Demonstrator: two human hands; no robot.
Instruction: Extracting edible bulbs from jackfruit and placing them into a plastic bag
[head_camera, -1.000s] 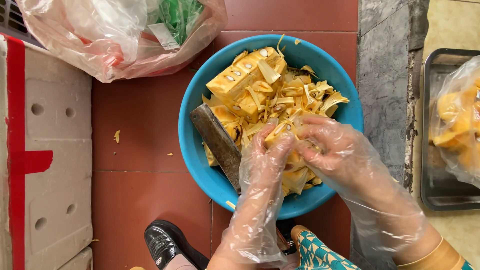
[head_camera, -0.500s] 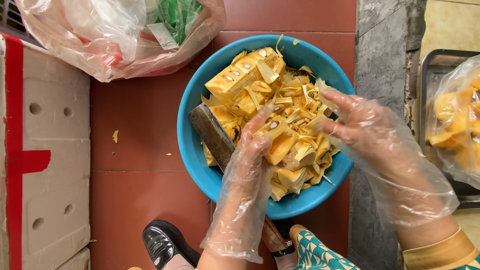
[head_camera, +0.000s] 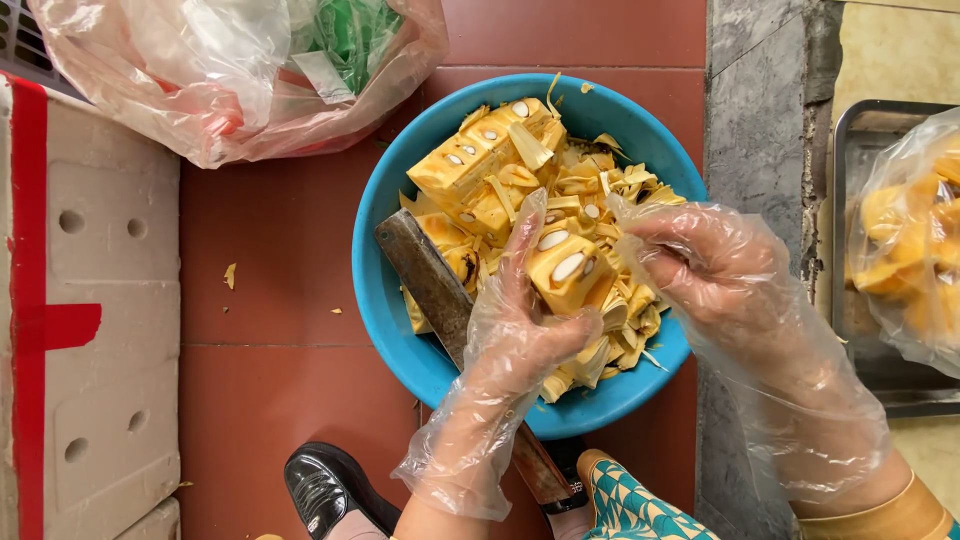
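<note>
A blue bowl sits on the red tiled floor, filled with yellow jackfruit pieces and stringy scraps. My left hand, in a clear plastic glove, grips a yellow jackfruit chunk with pale seeds showing. My right hand, also gloved, has its fingers curled against the right side of that chunk, pinching at it. A cleaver with a dull dark blade leans in the bowl's left side, its handle passing under my left wrist.
A pink plastic bag with green contents lies at top left. A white foam box with red tape stands at left. A metal tray holding bagged yellow fruit is at right, beyond a grey stone ledge. A black shoe shows below.
Both hands lifted out of the scraps. My left hand now holds up a seeded jackfruit chunk, and my right hand has closed its fingers onto the chunk's right side.
</note>
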